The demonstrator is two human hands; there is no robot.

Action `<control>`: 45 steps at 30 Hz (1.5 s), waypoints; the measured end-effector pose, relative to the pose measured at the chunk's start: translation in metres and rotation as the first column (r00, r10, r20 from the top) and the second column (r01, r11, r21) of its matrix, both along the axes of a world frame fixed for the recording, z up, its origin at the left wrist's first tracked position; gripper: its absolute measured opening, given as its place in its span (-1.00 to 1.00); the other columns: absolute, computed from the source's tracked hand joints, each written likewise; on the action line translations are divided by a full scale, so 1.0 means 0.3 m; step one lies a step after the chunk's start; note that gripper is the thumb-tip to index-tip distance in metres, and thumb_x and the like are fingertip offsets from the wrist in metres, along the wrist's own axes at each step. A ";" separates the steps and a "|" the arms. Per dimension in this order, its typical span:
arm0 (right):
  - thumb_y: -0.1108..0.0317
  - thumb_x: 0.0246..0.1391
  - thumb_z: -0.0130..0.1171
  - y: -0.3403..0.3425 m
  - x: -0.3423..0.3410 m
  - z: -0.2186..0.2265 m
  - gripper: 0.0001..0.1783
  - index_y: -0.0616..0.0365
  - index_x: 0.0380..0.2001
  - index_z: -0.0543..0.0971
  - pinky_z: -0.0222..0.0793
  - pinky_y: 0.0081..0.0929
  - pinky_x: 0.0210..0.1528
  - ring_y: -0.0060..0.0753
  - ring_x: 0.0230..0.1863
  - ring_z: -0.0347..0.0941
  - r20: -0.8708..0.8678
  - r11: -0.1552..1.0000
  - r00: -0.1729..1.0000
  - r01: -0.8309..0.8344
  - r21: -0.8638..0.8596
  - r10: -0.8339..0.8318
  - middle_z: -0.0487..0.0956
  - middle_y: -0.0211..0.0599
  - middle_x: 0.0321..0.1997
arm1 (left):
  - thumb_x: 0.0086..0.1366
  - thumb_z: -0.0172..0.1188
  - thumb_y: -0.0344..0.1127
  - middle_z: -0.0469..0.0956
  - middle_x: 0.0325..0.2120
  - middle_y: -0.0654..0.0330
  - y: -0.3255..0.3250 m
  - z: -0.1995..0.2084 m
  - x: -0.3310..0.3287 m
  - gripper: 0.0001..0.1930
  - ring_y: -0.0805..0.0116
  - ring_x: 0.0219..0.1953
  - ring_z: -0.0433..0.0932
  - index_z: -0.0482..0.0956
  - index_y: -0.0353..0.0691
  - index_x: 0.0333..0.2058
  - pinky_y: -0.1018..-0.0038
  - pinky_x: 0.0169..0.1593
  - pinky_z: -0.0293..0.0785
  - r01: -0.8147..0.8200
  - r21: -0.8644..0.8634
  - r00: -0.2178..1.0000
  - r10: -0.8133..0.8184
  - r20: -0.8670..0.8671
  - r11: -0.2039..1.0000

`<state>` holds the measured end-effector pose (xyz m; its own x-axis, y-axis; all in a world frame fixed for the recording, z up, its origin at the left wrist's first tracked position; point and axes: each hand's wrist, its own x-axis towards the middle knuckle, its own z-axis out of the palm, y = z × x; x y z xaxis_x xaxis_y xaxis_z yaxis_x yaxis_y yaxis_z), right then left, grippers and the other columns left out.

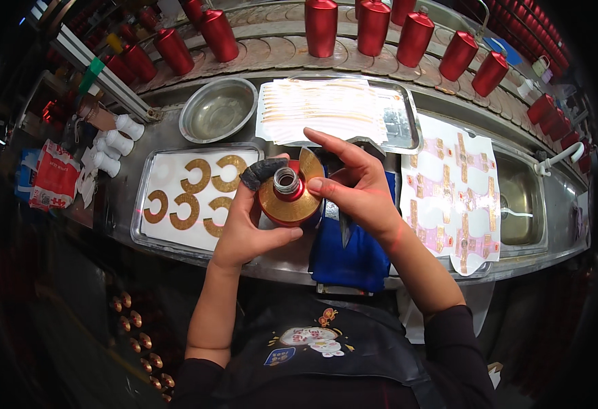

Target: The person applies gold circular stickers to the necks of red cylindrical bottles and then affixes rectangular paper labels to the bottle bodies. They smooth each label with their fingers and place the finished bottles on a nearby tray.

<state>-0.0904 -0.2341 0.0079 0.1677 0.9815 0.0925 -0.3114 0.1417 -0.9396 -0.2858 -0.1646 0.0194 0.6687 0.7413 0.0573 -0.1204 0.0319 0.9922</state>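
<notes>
My left hand is wrapped round a red bottle with its open threaded neck facing up. A black cover sits on a finger of that hand. A gold C-shaped sticker lies on the bottle's shoulder round the neck, one end standing up off it. The thumb of my right hand presses on the sticker while its other fingers stretch out, spread apart. Below the bottle lies a blue cloth. More gold C-shaped stickers rest on a white sheet in a metal tray at left.
Behind are a metal bowl and a tray of sheets with gold strips. Pink-and-gold sticker sheets lie at right, beside a sink. Red bottles stand along a slatted conveyor. White spools are at left.
</notes>
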 end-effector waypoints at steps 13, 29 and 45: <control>0.57 0.03 0.41 0.006 0.008 -0.019 -0.21 0.22 0.35 0.38 0.51 -0.70 -0.08 -0.64 -0.12 0.60 0.020 1.000 1.000 0.021 0.021 -0.022 0.56 -0.29 0.17 | -0.16 0.61 -0.46 0.38 0.27 0.16 0.075 -0.024 -0.025 0.04 0.32 0.31 0.37 0.26 -0.27 0.35 0.34 0.39 0.21 0.214 0.117 0.976 -0.209 -0.053 0.970; 0.33 -0.07 0.47 -0.056 -0.057 0.024 -0.25 0.15 0.24 0.48 0.39 -0.79 -0.27 -0.81 -0.26 0.42 0.535 0.984 0.841 0.152 -0.089 -0.081 0.41 -0.42 0.01 | 0.30 0.25 -0.38 0.54 0.14 0.14 0.047 -0.058 -0.018 -0.49 0.39 0.16 0.50 0.48 -0.28 0.22 0.36 0.27 0.38 0.067 0.011 0.997 -0.068 0.037 0.998; 0.41 0.07 0.33 -0.047 -0.013 -0.027 -0.36 0.29 0.23 0.43 0.51 -0.64 -0.05 -0.56 -0.04 0.57 0.102 0.983 0.993 -0.041 -0.181 0.060 0.53 -0.24 0.19 | 0.21 0.35 -0.38 0.55 0.09 0.17 0.021 -0.048 -0.005 -0.43 0.41 0.13 0.51 0.47 -0.26 0.21 0.41 0.22 0.42 0.032 -0.008 0.998 -0.032 0.060 0.999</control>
